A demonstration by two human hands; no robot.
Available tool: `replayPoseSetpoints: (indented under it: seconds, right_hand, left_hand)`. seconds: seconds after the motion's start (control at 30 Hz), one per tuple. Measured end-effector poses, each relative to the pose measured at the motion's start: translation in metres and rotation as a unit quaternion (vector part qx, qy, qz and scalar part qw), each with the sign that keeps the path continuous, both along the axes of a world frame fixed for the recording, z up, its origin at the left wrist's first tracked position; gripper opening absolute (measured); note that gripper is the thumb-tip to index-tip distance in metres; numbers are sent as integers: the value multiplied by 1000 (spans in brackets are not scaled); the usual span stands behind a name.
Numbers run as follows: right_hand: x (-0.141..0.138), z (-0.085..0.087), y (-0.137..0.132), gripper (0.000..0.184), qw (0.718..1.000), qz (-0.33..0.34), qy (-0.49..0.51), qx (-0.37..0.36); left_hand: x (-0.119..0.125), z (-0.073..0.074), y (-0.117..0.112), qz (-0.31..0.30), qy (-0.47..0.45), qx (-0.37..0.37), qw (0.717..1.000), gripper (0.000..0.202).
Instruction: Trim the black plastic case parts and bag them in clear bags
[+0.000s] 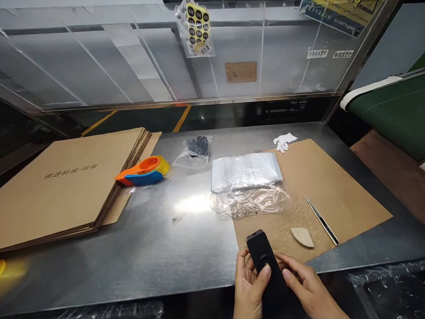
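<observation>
Together, both hands grip a black remote-like device [263,260] at the table's near edge: left hand [248,288] wrapped beneath with thumb on its front, right hand [306,291] fingertips pressed to its side. Just beyond, on brown cardboard sheet [339,192], lie a beige wedge [302,237], perhaps a scraper, and clear bags [246,172].

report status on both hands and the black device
Left hand and right hand both grip black device at table edge. Left thumb on its front. Clear bags and pale wedge lie beyond, apart.
</observation>
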State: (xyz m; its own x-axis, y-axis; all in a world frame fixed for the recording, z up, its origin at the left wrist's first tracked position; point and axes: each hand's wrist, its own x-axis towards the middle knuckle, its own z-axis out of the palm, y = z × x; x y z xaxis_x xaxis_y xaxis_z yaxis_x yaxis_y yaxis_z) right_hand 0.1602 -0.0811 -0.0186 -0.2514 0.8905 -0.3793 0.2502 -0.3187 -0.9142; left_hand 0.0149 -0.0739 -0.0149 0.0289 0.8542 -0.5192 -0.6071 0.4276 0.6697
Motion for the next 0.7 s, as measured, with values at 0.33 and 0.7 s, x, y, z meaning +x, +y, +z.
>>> replayPoseSetpoints:
  seconds: [0.33, 0.7]
  right_hand:
    - [-3, 5, -2, 37, 999, 12, 37, 1]
    - [-5, 2, -5, 40, 998, 22, 53, -8]
  left_hand:
    - [-2, -1, 0, -9, -4, 7, 1000, 52]
    - [-2, 0, 2, -6, -15, -20, 1000, 50]
